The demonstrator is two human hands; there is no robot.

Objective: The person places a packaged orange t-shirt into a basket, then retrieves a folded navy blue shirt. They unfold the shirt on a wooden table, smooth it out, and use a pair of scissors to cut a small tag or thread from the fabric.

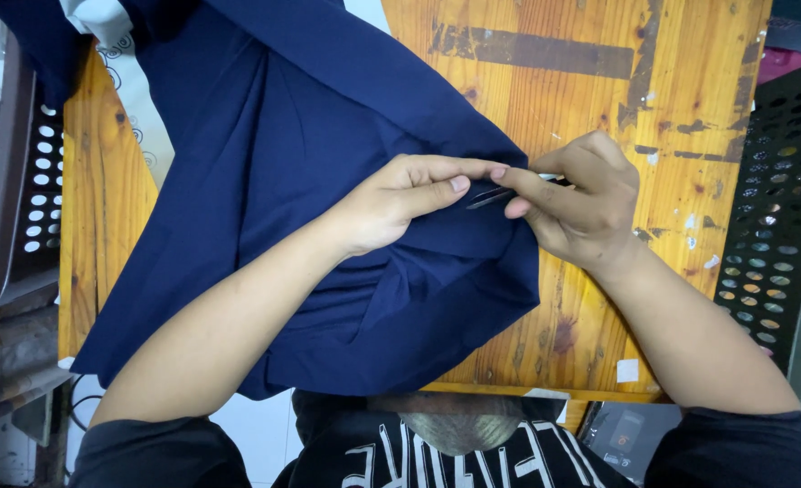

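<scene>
Under both our hands lies the wooden bench [681,108], worn and paint-marked. Navy cloth [310,163] covers most of it, spreading away from our left hand [400,203] toward the far left and bunching in folds beneath the wrist. The left hand pinches the cloth's edge between thumb and fingers. Our right hand [581,203] meets it fingertip to fingertip, gripping a thin dark tool [491,197], likely tweezers or snips. The tool's long axis runs nearly level, tip pointing left at the pinched cloth edge; the right hand is nearer the tool.
</scene>
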